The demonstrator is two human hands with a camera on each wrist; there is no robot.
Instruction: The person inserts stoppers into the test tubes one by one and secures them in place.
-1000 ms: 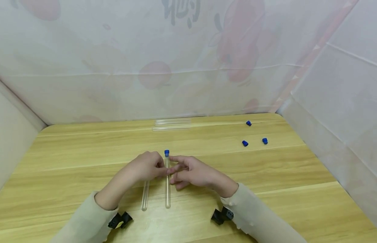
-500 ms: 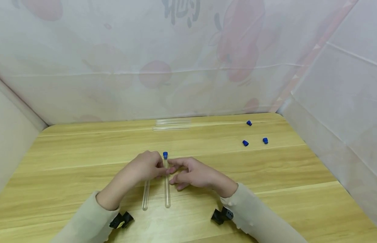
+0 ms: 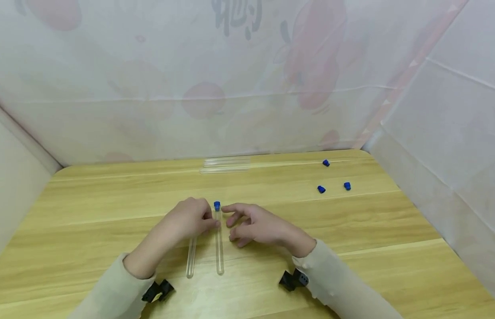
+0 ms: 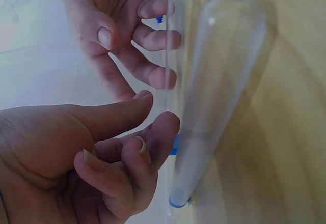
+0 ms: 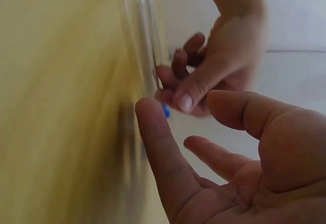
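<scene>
While a capped tube (image 3: 218, 239) was steadied mid-table by left-hand (image 3: 190, 220) fingertips, the right hand (image 3: 258, 227) was held open alongside, gripping nothing.

Pale wooden counter (image 3: 111, 195) with rounded far corners. Enclosed behind and at both sides by translucent white sheeting (image 3: 151, 66) with faint red fruit prints. Soft, even light.

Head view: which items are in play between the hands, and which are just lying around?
In play:
capped tube, under left hand
second tube beside it
right hand, fingers spread, just off the tube

Lying about:
spare tubes at far edge
three loose blue caps
</scene>
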